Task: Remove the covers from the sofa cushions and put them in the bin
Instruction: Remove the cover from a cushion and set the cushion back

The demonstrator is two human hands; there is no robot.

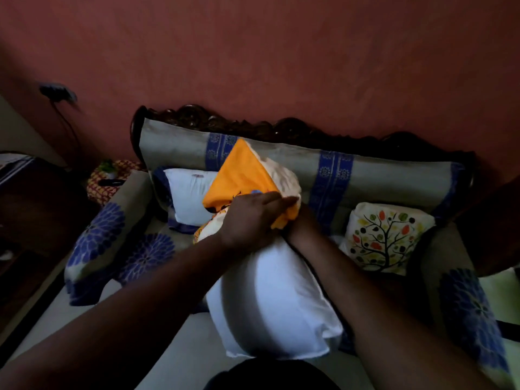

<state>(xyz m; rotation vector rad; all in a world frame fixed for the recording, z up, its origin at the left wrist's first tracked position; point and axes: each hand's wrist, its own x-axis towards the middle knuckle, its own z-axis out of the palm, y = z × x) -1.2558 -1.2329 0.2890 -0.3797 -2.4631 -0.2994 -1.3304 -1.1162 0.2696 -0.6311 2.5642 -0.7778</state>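
Orange cover — half off white cushion

two bare forearms, no sleeves, no rings or watch showing, hands uncovered, dark garment at bottom edge

My sofa carries a bare white cushion at the back left and a tree-print cushion on the right.

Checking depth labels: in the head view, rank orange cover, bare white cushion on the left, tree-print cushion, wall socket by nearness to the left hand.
1. orange cover: under the left hand, touching it.
2. bare white cushion: just left of the hand, against the sofa back.
3. tree-print cushion: on the right end of the seat.
4. wall socket: far upper left on the wall.
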